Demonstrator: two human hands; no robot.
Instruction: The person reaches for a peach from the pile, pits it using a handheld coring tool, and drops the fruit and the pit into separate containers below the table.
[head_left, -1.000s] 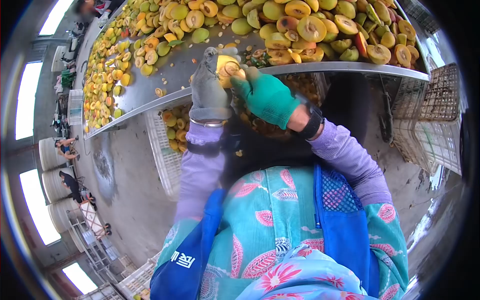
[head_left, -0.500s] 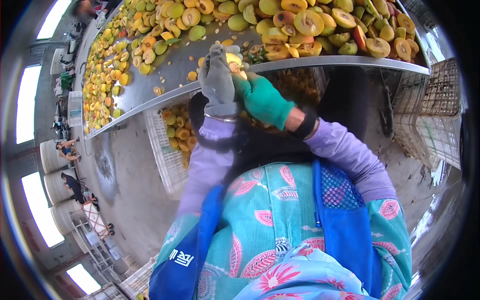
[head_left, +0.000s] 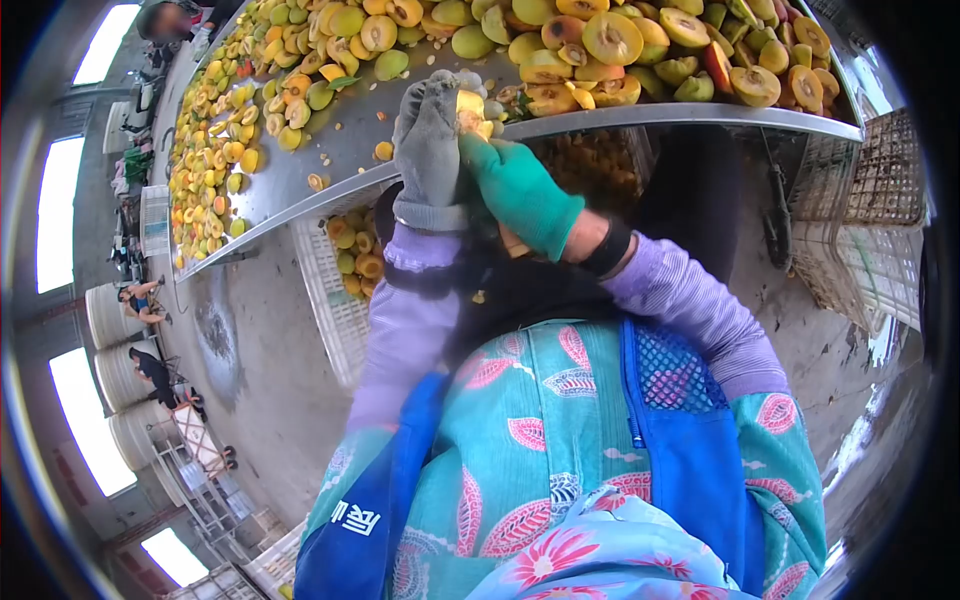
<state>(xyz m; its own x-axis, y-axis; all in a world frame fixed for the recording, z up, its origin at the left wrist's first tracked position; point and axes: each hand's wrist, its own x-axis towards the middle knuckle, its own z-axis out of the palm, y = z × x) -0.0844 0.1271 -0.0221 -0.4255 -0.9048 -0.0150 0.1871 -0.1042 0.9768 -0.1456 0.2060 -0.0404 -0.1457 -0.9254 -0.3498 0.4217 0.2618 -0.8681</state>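
Note:
My left hand [head_left: 428, 140], in a grey glove, is closed around a cut piece of yellow stone fruit [head_left: 472, 108], apricot- or plum-like, above the table's near edge. My right hand [head_left: 525, 195], in a green glove, is pressed up against the fruit with its fingers curled. From under the right fist pokes the end of a light wooden-looking handle [head_left: 514, 243]; the tool's working end is hidden by the glove and the fruit. Beyond both hands, halved fruit [head_left: 613, 38] is heaped on the metal table [head_left: 275, 195].
Under the table stands a white plastic crate [head_left: 325, 290] with fruit halves in it. Stacked crates [head_left: 860, 220] stand at the right. Loose stones and scraps lie on the tabletop. Far left are large pale tubs [head_left: 115, 315], a trolley [head_left: 198, 438] and several people.
Both hands have shifted slightly up and left together. The fruit's cut yellow flesh shows more now, and the wooden-looking handle end has come into sight below the right hand.

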